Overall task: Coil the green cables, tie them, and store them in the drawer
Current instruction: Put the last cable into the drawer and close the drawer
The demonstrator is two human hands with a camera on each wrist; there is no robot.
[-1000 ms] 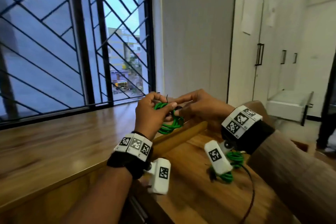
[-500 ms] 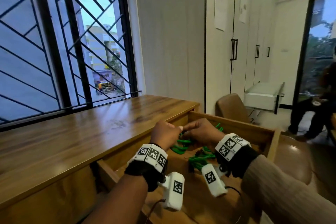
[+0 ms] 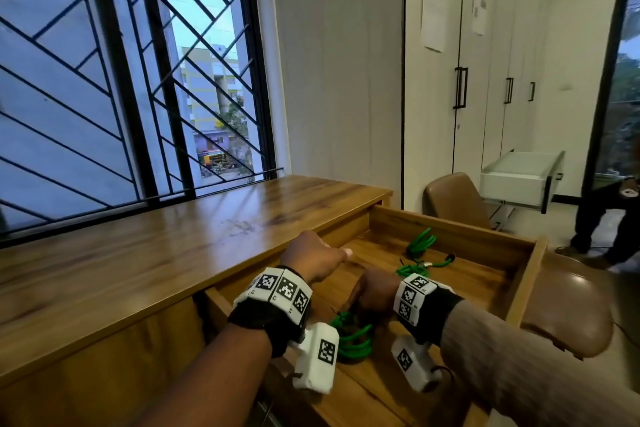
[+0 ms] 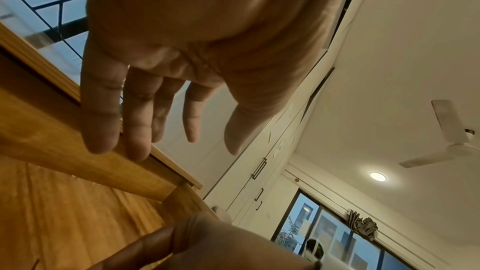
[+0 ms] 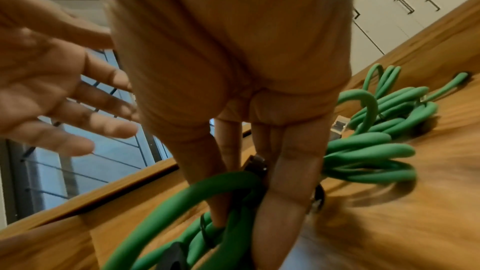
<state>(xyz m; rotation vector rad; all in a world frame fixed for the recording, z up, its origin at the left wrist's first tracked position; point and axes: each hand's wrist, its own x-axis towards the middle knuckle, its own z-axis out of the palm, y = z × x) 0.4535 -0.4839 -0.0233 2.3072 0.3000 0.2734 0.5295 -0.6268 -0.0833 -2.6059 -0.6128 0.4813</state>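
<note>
The wooden drawer [image 3: 450,229] stands pulled out of the desk. Over its near end my right hand [image 3: 372,295] reaches down and pinches a coiled green cable [image 3: 353,340] between thumb and fingers. In the right wrist view the right hand [image 5: 246,182] holds this coil [image 5: 197,196] low over the drawer floor, and a black band shows on the coil. Two more green coils [image 3: 420,243] [image 5: 376,151] lie further back in the drawer. My left hand [image 3: 317,258] hovers over the drawer's left side; in the left wrist view it [image 4: 161,122] is relaxed and holds nothing.
The wooden desk top [image 3: 173,246] runs along the barred window on the left. A brown chair [image 3: 453,199] and a brown seat [image 3: 571,315] stand right of the drawer. A white drawer [image 3: 519,180] juts from the cupboards. A person [image 3: 609,218] stands at far right.
Both hands came down from in front of the window into the drawer. My left hand let go of the coil; my right hand carried it down toward the drawer's near end.
</note>
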